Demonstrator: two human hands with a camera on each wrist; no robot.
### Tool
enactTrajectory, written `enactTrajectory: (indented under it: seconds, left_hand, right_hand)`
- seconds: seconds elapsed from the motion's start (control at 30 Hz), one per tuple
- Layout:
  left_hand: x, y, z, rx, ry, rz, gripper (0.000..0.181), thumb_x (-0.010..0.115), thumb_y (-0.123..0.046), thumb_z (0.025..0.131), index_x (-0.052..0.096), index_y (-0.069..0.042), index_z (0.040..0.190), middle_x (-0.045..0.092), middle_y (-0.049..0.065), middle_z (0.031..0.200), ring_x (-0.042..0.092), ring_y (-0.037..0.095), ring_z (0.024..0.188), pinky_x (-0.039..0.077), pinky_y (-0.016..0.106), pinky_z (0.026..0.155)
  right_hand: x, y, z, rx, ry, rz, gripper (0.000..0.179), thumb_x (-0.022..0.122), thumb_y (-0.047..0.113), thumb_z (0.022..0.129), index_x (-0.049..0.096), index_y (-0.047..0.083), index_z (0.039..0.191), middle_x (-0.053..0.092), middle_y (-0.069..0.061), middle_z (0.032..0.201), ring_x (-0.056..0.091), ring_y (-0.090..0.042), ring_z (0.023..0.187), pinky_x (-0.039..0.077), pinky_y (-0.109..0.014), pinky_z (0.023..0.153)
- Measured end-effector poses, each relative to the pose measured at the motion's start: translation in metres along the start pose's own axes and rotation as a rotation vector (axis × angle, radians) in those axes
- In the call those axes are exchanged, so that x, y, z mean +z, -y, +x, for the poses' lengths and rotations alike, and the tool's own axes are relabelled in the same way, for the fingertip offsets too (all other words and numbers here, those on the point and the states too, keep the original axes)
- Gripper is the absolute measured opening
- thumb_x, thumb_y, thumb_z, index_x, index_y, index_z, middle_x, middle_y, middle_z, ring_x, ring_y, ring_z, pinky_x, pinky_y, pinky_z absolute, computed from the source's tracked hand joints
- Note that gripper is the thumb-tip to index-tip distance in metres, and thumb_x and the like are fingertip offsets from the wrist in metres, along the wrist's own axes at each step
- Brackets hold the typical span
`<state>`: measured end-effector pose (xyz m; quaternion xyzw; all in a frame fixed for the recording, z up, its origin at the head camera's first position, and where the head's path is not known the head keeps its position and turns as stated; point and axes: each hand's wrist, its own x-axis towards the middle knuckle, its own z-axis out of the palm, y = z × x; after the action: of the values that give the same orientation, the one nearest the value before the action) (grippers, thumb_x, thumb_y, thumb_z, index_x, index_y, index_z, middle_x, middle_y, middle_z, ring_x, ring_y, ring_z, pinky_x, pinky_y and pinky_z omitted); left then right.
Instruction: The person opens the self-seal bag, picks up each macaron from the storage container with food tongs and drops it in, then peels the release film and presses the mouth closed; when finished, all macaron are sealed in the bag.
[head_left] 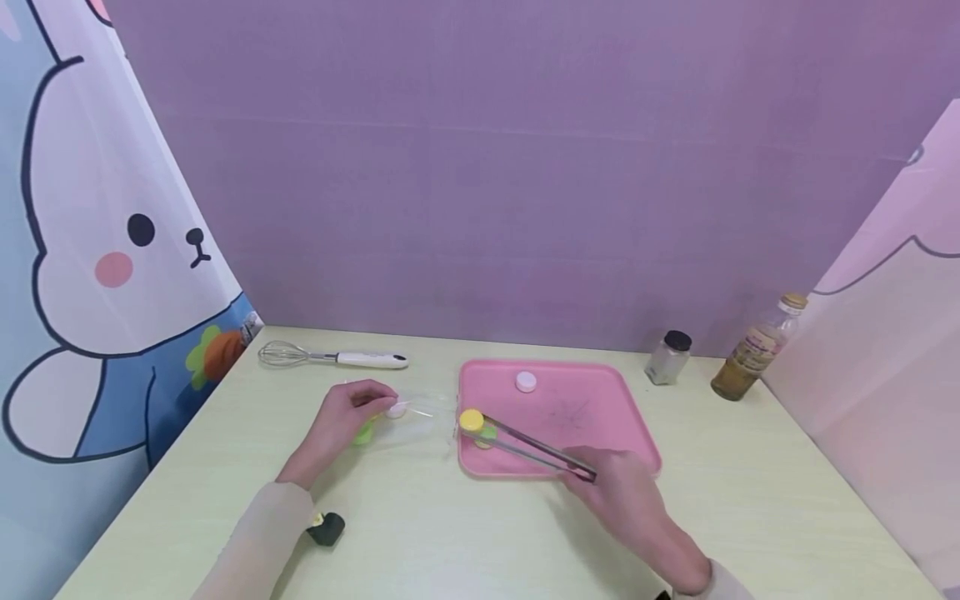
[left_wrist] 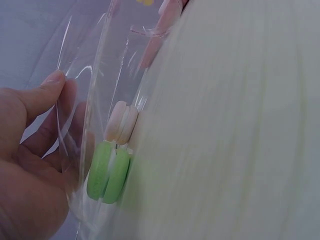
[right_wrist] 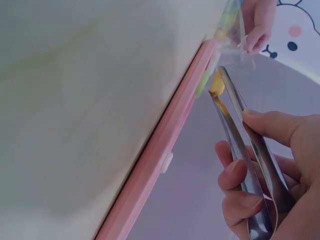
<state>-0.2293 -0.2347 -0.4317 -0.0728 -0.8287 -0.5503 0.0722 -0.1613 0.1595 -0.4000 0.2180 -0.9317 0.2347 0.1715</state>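
Note:
My left hand (head_left: 351, 423) pinches the edge of a clear plastic bag (head_left: 423, 423) between thumb and fingers. Inside the bag lie a green macaron (left_wrist: 107, 172) and a pale pink macaron (left_wrist: 121, 122), side by side. With my right hand (head_left: 618, 492) I grip metal tongs (head_left: 536, 448), whose tips pinch a yellow macaron (head_left: 472, 420). That macaron is up near the bag's mouth, over the left edge of the pink tray (head_left: 592, 408). On the tray are another green macaron (head_left: 489, 433), partly hidden by the tongs, and a pale macaron (head_left: 526, 382) towards the back.
A whisk (head_left: 371, 360) with a white handle lies at the back left of the table. Behind the tray's right side stand a small jar (head_left: 667, 358) with a black lid and a corked bottle (head_left: 753, 354) of brown liquid. A purple backdrop (head_left: 480, 183) closes off the table's far edge.

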Motion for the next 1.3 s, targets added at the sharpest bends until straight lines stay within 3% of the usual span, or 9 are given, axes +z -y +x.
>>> enactTrajectory:
  seconds: [0.23, 0.53, 0.83, 1.3]
  left_hand:
    - [0.001, 0.000, 0.001, -0.016, -0.004, -0.003, 0.015, 0.071, -0.013, 0.096, 0.075, -0.003, 0.107, 0.074, 0.005, 0.102, 0.064, 0.023, 0.093, 0.051, 0.027, 0.079]
    - [0.002, 0.001, 0.001, -0.018, 0.004, 0.001, 0.015, 0.071, -0.013, 0.096, 0.075, -0.004, 0.108, 0.074, 0.005, 0.103, 0.063, 0.022, 0.093, 0.053, 0.030, 0.080]
    - [0.002, 0.001, 0.001, 0.006, 0.003, -0.021, 0.015, 0.071, -0.012, 0.097, 0.074, -0.001, 0.107, 0.074, 0.008, 0.105, 0.066, 0.022, 0.096, 0.053, 0.025, 0.082]
    - [0.002, 0.001, 0.000, 0.000, 0.004, -0.040, 0.018, 0.071, -0.013, 0.097, 0.074, 0.000, 0.109, 0.074, 0.010, 0.107, 0.065, 0.023, 0.097, 0.054, 0.031, 0.082]
  right_hand:
    - [0.008, 0.009, 0.011, -0.062, 0.001, -0.049, 0.020, 0.087, 0.018, 0.077, 0.079, 0.018, 0.096, 0.072, 0.009, 0.079, 0.051, 0.003, 0.059, 0.044, -0.019, 0.053]
    - [0.020, 0.022, 0.025, -0.086, 0.037, -0.017, 0.018, 0.085, 0.018, 0.080, 0.079, 0.017, 0.097, 0.071, 0.009, 0.078, 0.048, 0.001, 0.057, 0.041, -0.019, 0.049]
    - [0.036, 0.032, 0.039, -0.141, 0.101, 0.034, 0.022, 0.085, 0.022, 0.082, 0.079, 0.011, 0.101, 0.071, 0.005, 0.078, 0.046, 0.001, 0.054, 0.042, -0.018, 0.047]
    - [0.055, 0.048, 0.057, -0.195, 0.173, 0.040, 0.016, 0.080, 0.032, 0.088, 0.077, 0.017, 0.093, 0.053, 0.018, 0.064, 0.035, 0.004, 0.048, 0.034, -0.018, 0.042]
